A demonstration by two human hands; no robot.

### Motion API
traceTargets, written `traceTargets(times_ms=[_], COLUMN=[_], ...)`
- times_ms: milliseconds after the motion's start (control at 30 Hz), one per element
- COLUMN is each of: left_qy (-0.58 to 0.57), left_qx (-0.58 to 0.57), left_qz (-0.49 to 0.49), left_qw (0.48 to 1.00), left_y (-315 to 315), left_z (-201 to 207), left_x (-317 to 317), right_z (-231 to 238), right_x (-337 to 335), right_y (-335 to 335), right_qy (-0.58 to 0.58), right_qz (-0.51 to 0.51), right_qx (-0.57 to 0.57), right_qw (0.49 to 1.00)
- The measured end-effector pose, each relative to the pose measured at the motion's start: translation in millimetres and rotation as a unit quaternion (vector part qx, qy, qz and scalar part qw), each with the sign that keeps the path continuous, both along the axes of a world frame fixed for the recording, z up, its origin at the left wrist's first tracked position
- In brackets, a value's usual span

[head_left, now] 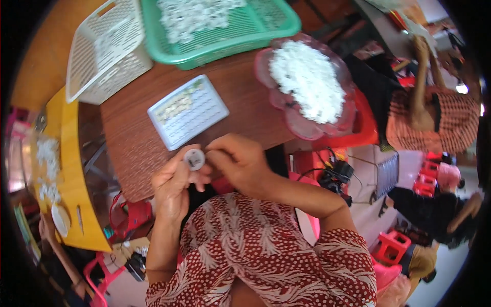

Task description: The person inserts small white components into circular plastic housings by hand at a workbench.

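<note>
White round disc [194,159], pinched between fingers [180,162]

a green basket [266,25], a white basket [110,56], a pink bowl [302,125] of white pieces and a white grid tray [188,111] sit on the brown table [245,102].

We see bright, even daylight with soft shadows. Beyond our fingers [204,153] the heap of white pieces [309,79] glares, nearly washed out. Straight edges bow toward the black rim, and everything looks slightly soft.
</note>
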State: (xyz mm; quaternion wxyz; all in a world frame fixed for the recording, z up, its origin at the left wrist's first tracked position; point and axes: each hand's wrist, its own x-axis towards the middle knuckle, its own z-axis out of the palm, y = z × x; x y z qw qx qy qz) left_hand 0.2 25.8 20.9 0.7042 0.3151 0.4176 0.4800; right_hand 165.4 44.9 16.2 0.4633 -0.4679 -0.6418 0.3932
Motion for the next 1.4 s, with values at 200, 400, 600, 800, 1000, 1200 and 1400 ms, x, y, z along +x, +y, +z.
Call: traceTargets(times_ms=[200,400,600,800,1000,1200,1400], left_qy=[-0.065,-0.061,-0.064,-0.068,-0.073,-0.078,-0.102], left_qx=[-0.022,-0.025,-0.033,-0.040,-0.042,-0.048,-0.056], left_qz=[-0.022,-0.006,0.010,0.021,0.020,0.020,0.027], left_qw=[0.997,0.998,0.997,0.997,0.996,0.996,0.993], left_y=[-5,-5,-3,0,2,4,5], left_z=[-8,-10,-13,-14,-16,-17,-14], left_x=[-15,-23,-27,-30,-33,-31,-30], right_z=[0,-9,-17,-20,-16,-15,-13], right_x=[3,-15,-28,-25,-23,-24,-20], right_y=[37,78,88,88,86,92,87], right_qy=[-0.105,-0.179,-0.262,-0.348,-0.309,-0.327,-0.311], right_qz=[-0.026,-0.032,-0.020,-0.003,0.010,0.010,0.016], right_qx=[0.098,0.192,0.251,0.269,0.214,0.194,0.200], right_qw=[0.989,0.964,0.932,0.898,0.927,0.925,0.929])
